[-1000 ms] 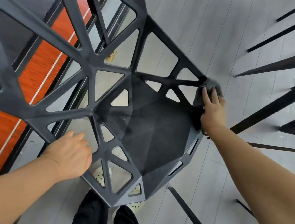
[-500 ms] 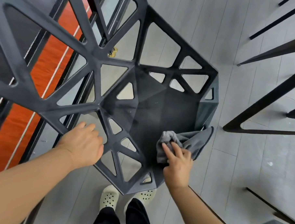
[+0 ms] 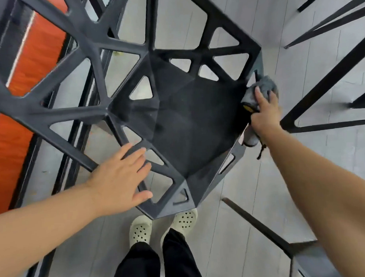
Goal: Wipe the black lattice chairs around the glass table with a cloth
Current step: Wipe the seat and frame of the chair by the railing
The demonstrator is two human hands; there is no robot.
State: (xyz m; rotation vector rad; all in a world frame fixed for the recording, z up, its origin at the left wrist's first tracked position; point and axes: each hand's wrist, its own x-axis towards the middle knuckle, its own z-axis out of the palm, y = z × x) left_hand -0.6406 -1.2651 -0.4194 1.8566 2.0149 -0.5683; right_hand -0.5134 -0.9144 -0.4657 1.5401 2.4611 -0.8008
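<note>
A black lattice chair (image 3: 187, 125) fills the middle of the head view, seen from above, its solid seat ringed by triangular openings. My left hand (image 3: 120, 178) lies flat with straight, spread fingers on the lattice bars at the chair's left side. My right hand (image 3: 264, 111) presses a grey cloth (image 3: 263, 88) against the outer right edge of the seat; its fingers lie over the cloth. Part of the cloth hangs below the hand beside the seat rim.
Black legs of other chairs (image 3: 321, 77) stand to the right, and another black chair part (image 3: 265, 224) lies at lower right. An orange-red surface with black frame bars (image 3: 16, 133) runs along the left. My feet in pale clogs (image 3: 162, 225) stand on grey floorboards below the chair.
My right hand carried the cloth from the seat's front edge up to its right outer edge. My left hand uncurled and now lies flat on the lattice.
</note>
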